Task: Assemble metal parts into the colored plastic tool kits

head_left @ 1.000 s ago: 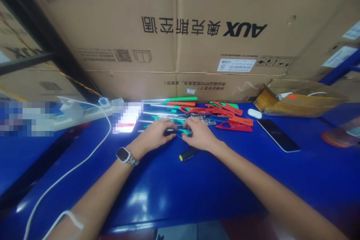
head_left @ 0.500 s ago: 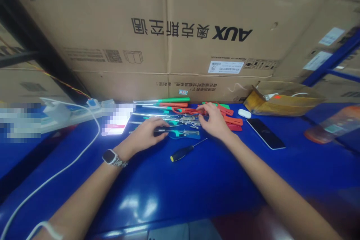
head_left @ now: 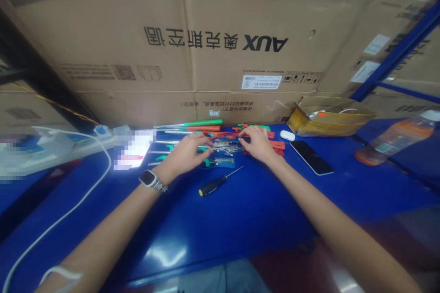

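Note:
Long-necked gas lighters with green and red parts lie in a row, some with their casings off. My left hand (head_left: 188,154), with a watch on its wrist, hovers over the metal necks, its thumb and fingers apart. The fingertips of my right hand (head_left: 258,143) close on the right end of a red lighter (head_left: 225,134), whose left end meets my left fingertips. Bare lighter innards with clear tanks (head_left: 227,148) lie between my hands. In front is a black-and-yellow screwdriver (head_left: 213,186). Red casing pieces (head_left: 277,145) are partly hidden by my right hand.
On the left are a lit phone (head_left: 135,149), a power strip (head_left: 68,151) and a white cable (head_left: 92,192). At right sit a white earbud case (head_left: 287,135), a dark phone (head_left: 311,157), a bottle (head_left: 395,139) and an open brown bag (head_left: 333,123). A large carton (head_left: 206,64) stands behind.
My right hand has left the near green lighter and moved back to the red one. My left hand has let go of that green lighter and shifted toward the red one. The view has turned right.

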Action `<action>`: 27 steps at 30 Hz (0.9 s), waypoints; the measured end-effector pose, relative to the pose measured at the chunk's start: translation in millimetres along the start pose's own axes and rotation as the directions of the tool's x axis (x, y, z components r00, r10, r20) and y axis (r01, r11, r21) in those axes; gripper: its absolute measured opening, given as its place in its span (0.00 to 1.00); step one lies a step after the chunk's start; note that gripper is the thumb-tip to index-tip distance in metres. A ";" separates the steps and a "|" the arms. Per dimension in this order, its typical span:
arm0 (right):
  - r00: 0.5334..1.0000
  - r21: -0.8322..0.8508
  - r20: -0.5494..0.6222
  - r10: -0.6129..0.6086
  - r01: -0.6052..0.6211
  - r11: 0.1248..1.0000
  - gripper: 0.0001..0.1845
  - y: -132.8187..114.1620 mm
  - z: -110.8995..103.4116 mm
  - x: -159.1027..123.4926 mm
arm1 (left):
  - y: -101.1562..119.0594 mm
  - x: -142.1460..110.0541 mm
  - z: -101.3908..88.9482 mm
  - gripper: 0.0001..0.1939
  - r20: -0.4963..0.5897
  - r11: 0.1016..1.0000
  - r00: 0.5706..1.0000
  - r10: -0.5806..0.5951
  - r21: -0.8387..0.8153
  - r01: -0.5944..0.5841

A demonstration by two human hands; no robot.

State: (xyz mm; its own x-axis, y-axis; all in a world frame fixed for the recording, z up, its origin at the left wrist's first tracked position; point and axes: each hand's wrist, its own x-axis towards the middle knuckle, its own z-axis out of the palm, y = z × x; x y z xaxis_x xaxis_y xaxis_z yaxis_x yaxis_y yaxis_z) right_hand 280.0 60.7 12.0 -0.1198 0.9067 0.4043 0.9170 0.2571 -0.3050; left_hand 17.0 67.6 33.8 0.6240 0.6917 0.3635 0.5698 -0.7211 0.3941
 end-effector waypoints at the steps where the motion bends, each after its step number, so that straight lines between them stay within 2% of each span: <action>1: 0.999 0.015 -0.042 -0.014 0.014 1.000 0.04 -3.5 -2.9 -0.8 | 2.5 3.3 1.0 0.10 -0.024 1.000 1.000 -0.001 -0.008 0.001; 3: 0.992 0.063 -0.117 -0.056 0.063 0.996 0.04 -13.5 -8.4 -4.0 | 7.0 8.0 2.8 0.11 -0.094 0.997 0.995 -0.037 -0.066 0.031; 6: 0.980 0.193 -0.154 -0.127 0.156 0.969 0.04 -35.0 -11.5 -11.2 | 9.6 9.3 4.4 0.18 -0.169 0.945 0.951 -0.260 -0.248 0.214; 9: 0.978 0.264 -0.111 -0.176 0.200 0.944 0.06 -57.7 -7.8 -17.7 | 5.2 4.2 3.5 0.28 -0.088 0.770 0.860 -0.502 -0.498 0.399; 11: 0.974 0.284 -0.075 -0.212 0.225 0.932 0.07 -69.6 -3.9 -19.7 | -0.6 -1.6 1.5 0.30 -0.029 0.654 0.829 -0.559 -0.630 0.419; 14: 0.968 0.391 -0.031 -0.247 0.239 0.889 0.08 -80.1 0.7 -18.1 | -9.8 -11.0 -2.5 0.26 -0.022 0.595 0.837 -0.547 -0.713 0.370; 19: 0.966 0.578 0.065 -0.252 0.169 0.798 0.15 -81.4 6.5 -12.3 | -18.7 -21.5 -5.9 0.20 -0.048 0.627 0.892 -0.449 -0.728 0.277; 21: 0.968 0.591 0.098 -0.233 0.132 0.796 0.18 -77.8 10.7 -11.1 | -21.1 -24.8 -5.2 0.19 -0.056 0.670 0.913 -0.404 -0.698 0.254; 24: 0.965 0.574 0.117 -0.236 0.128 0.809 0.14 -72.1 17.2 -9.2 | -26.2 -31.4 -3.3 0.17 -0.084 0.740 0.924 -0.373 -0.627 0.242; 27: 0.962 0.554 0.110 -0.250 0.150 0.819 0.11 -70.4 21.3 -6.2 | -30.6 -37.7 -2.7 0.16 -0.031 0.736 0.935 -0.354 -0.627 0.258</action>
State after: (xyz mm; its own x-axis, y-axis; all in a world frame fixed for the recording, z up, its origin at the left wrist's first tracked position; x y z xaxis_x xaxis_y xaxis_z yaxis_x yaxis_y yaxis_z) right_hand 208.1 44.1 12.5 -0.3867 0.8446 0.3703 0.5220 0.5315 -0.6671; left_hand -25.4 63.8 10.4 0.3653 0.9030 0.2262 0.2450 -0.3277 0.9124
